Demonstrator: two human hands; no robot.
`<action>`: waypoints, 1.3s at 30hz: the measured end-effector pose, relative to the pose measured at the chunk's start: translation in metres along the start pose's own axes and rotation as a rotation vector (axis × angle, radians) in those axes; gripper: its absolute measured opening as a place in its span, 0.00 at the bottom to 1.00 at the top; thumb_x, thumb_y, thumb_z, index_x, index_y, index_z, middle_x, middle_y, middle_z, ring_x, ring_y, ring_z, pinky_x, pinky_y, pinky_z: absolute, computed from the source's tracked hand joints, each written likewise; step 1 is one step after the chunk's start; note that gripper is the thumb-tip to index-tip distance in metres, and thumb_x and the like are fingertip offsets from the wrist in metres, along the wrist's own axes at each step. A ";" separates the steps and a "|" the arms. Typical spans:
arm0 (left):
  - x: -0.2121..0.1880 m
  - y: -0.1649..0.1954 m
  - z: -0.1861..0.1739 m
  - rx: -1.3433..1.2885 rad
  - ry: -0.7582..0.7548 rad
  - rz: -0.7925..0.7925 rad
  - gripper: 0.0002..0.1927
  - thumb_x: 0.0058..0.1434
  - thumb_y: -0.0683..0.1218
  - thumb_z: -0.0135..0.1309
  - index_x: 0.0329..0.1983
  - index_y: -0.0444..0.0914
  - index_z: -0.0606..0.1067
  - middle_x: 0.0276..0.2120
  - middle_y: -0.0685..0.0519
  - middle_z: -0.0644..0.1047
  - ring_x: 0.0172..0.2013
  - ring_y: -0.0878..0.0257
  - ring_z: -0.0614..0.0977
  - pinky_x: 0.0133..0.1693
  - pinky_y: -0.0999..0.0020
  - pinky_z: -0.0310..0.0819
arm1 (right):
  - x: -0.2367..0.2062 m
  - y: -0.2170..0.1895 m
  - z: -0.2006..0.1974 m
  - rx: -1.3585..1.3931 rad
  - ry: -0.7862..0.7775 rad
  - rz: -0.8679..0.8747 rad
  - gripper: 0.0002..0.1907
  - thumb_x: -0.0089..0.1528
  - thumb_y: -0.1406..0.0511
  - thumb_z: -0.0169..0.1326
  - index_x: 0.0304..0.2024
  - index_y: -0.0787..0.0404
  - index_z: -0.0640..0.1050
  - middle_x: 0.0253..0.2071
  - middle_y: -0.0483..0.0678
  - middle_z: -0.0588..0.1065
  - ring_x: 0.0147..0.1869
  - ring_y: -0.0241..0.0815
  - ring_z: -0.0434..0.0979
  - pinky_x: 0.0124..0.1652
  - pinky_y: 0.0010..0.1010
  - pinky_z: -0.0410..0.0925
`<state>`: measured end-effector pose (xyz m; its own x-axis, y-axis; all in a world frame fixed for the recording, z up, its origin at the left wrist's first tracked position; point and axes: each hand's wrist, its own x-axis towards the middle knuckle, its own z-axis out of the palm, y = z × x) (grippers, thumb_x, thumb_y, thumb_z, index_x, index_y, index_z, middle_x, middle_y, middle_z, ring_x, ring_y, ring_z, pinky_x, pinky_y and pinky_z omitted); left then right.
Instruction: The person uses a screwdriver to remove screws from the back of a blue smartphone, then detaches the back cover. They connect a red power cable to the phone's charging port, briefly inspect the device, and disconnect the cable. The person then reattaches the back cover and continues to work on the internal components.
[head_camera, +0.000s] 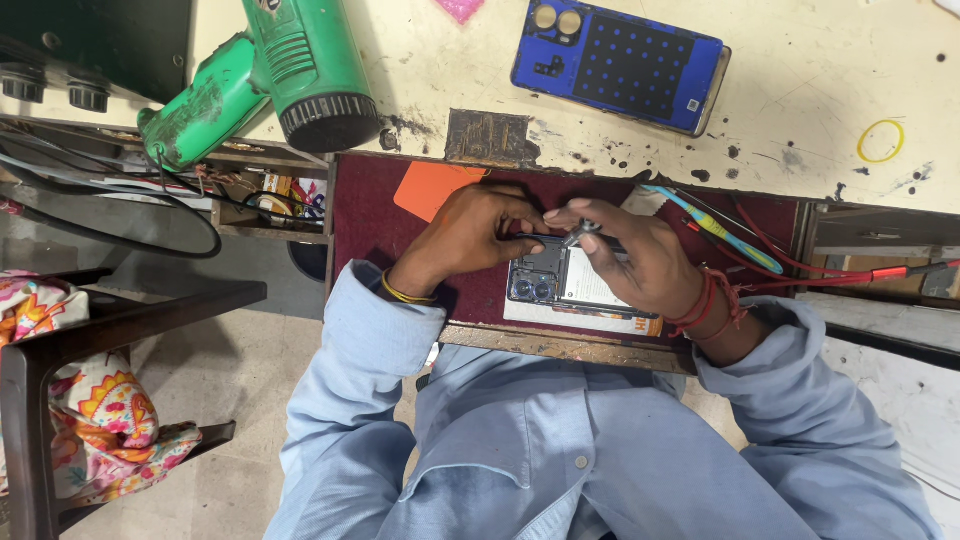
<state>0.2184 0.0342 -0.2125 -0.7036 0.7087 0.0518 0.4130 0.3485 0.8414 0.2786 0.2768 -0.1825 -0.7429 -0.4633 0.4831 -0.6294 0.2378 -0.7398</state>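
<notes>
An opened phone (572, 283) with its back removed lies on a maroon mat (372, 228), its camera lenses toward my left. My left hand (468, 236), with a gold bangle at the wrist, presses on the phone's far left edge and steadies it. My right hand (643, 262), with red thread around the wrist, grips a small metal screwdriver (584, 233) whose tip is down on the phone's top edge, near my left fingertips. Both hands cover part of the phone.
A blue phone back cover (618, 64) lies on the cream worktop (820, 70), with a green heat gun (295, 75) at the far left. An orange card (432, 186), a blue-yellow brush (716, 228) and red wires (812, 276) lie around the mat. A chair with floral cloth (85, 405) stands at left.
</notes>
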 end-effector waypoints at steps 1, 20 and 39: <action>0.000 0.000 0.000 -0.003 0.002 0.011 0.14 0.51 0.44 0.69 0.41 0.42 0.83 0.33 0.54 0.82 0.31 0.60 0.83 0.33 0.65 0.75 | 0.000 0.000 0.000 -0.081 -0.014 -0.008 0.22 0.65 0.69 0.60 0.60 0.66 0.71 0.51 0.58 0.78 0.51 0.51 0.83 0.47 0.35 0.75; 0.000 0.001 -0.001 -0.015 0.003 -0.007 0.14 0.51 0.44 0.69 0.41 0.43 0.83 0.32 0.54 0.80 0.30 0.60 0.82 0.33 0.64 0.74 | -0.006 0.005 -0.001 -0.216 -0.004 0.028 0.20 0.62 0.69 0.66 0.55 0.64 0.76 0.46 0.56 0.80 0.45 0.45 0.85 0.40 0.30 0.76; 0.000 -0.002 0.000 0.008 -0.015 -0.013 0.12 0.51 0.45 0.69 0.39 0.43 0.84 0.31 0.54 0.79 0.28 0.60 0.81 0.31 0.64 0.73 | -0.005 0.004 -0.004 -0.095 0.017 0.016 0.23 0.67 0.74 0.57 0.64 0.69 0.67 0.51 0.56 0.81 0.55 0.47 0.85 0.51 0.32 0.79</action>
<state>0.2178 0.0331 -0.2139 -0.7006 0.7128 0.0325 0.4079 0.3627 0.8379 0.2790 0.2833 -0.1857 -0.7564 -0.4444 0.4801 -0.6355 0.3251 -0.7003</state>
